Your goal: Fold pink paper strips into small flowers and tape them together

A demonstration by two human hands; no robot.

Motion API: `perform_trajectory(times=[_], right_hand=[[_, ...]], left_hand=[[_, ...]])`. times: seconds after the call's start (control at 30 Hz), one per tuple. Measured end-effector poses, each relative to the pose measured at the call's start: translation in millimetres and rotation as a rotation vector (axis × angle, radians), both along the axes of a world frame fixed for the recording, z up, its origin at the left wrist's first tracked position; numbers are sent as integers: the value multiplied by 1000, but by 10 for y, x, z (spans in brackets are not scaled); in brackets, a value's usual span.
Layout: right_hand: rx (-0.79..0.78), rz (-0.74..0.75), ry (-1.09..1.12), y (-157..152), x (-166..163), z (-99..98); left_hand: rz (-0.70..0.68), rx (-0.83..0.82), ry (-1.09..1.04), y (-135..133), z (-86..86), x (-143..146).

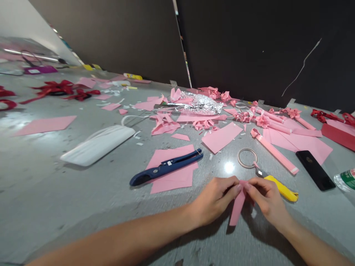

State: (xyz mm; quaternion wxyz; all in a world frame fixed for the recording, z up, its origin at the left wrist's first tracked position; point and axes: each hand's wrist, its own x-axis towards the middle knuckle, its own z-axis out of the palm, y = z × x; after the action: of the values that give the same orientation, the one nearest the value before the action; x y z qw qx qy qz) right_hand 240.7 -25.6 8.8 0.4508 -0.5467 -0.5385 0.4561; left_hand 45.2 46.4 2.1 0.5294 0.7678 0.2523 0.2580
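A folded pink paper strip (237,210) hangs between my two hands, one end dangling toward the grey surface. My left hand (219,197) pinches its upper fold from the left. From the right, my right hand (264,195) pinches the same fold, the fingertips of both hands almost meeting. Just beyond my right hand lies a yellow-handled utility knife (283,188), with a roll of white tape (247,158) beside its tip. To the left of my hands, navy-handled scissors (166,167) rest on pink paper sheets (173,183).
A white face mask (98,145) lies at left. Pink paper scraps (163,123), crumpled foil (201,102) and paper flowers (262,120) spread along the dark wall (235,48). A rolled pink tube (274,151), a black phone (314,170) and a bottle (346,180) are at right.
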Motion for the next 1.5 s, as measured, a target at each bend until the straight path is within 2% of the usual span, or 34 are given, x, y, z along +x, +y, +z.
perform_trajectory(times=[0.5,0.77,1.0,1.23,1.5], right_hand=[[19,-4,58,38,4,-44],[-14,61,56,44,-5,-88],[26,63,-1,23,-45,-86],[37,7,-53,3,-27,-76],[-18,82,-15,5,-39,-64]], left_hand=[[-25,10,59,8,-35,-12],[63,47,26,14,-87,-29],[103,71,49,13,-114,-51],[54,10,3,16,-28,-15],[145,-103,-30,-1,-11,8]])
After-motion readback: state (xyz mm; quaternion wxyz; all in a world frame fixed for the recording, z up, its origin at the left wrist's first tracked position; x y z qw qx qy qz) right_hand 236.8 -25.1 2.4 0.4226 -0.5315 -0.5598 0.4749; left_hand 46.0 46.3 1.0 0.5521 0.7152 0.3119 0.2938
